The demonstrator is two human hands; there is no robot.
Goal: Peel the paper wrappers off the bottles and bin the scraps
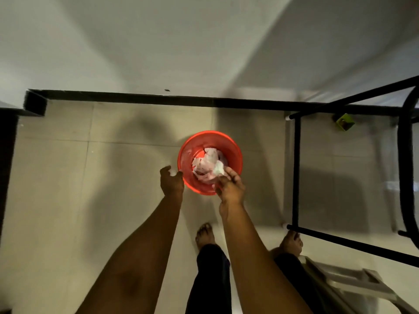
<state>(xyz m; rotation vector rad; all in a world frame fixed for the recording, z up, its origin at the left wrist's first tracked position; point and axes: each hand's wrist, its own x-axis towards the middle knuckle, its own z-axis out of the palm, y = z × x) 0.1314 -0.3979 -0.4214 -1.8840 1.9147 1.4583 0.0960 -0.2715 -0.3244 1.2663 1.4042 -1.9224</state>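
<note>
head view looks straight down on the paper scraps [207, 166], a crumpled pink-and-white heap lying inside the red bin [235, 152], piled toward its near side. one brighter white scrap [218, 169] sits on the near edge of that heap, right at the tips of your right hand [230, 189]. that hand reaches over the bin's near rim with its fingers [231, 173] mostly straight and pointing into the bin, and the thumb sits back toward you, apart from the scrap, so the hand is relaxed and touching the paper rather than pinching it. your left hand [171, 182] is just outside the bin, beside its left rim, with the fingers loosely curled. a pale patch shows between its thumb and fingers, and you cannot tell whether that is a bit of paper or the floor behind, so its grip stays uncertain. the bin stands on the pale tiled floor [90, 177], near a black skirting strip [136, 97] along the foot of the wall. to the right of the bin stands a black metal frame [295, 173], with a small green object [344, 122] on the floor beyond it. closer to you are your bare feet [205, 234] and dark trouser legs [210, 279], and a white plastic piece of furniture [353, 282] sits at the lower right.
</note>
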